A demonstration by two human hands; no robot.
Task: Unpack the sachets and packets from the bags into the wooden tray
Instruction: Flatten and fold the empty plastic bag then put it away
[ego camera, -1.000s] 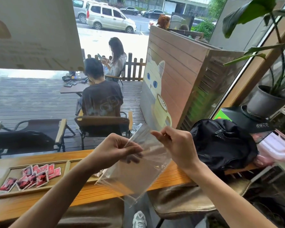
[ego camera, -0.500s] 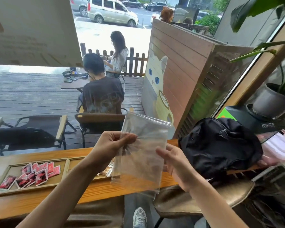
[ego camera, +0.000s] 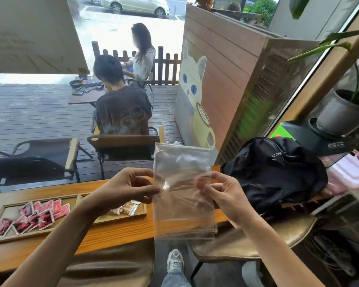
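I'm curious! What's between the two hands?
In the head view, only the clear plastic bag, which looks empty, stretches between the left hand and the right hand; both pinch its side edges.

I look out through a big window [ego camera: 133, 59] onto a daylit wooden deck [ego camera: 29, 112] with 2 folding chairs [ego camera: 120, 146], a picket fence [ego camera: 166, 65] and a cat-painted wooden partition [ego camera: 216, 79]. Inside, a wooden counter [ego camera: 116, 230] runs along the glass, a potted plant [ego camera: 342, 112] at right.
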